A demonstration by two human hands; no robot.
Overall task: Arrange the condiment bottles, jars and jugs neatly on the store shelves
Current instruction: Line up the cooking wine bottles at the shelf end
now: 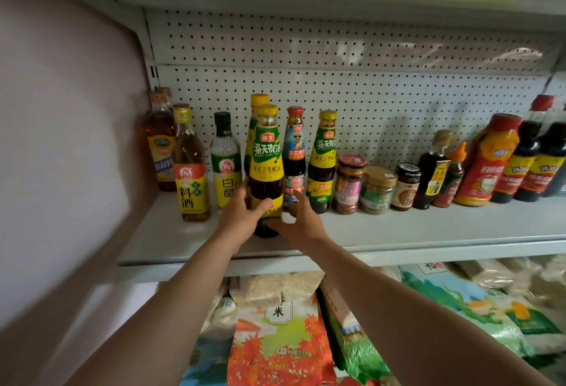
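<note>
Both arms reach up to the grey shelf [398, 232], where the left hand [237, 217] grips the lower part of a yellow-capped oyster sauce bottle [266, 168], its fingers curled round the left side and the thumb lying across the yellow label. The right hand [301, 223] meets the same bottle from the right near its base, fingers spread and only loosely bent; I cannot tell how firmly it holds. The bottle stands upright near the front of the shelf, ahead of the row. Just behind it is a second yellow-capped bottle [255, 122]; to its left stand a white vinegar bottle [226, 162] and a cooking wine bottle [190, 168]. To its right come a blue-labelled bottle [294, 152], another oyster sauce bottle [323, 162], then three small jars [376, 189]. Rice bags [281, 339] fill the shelf below.
</note>
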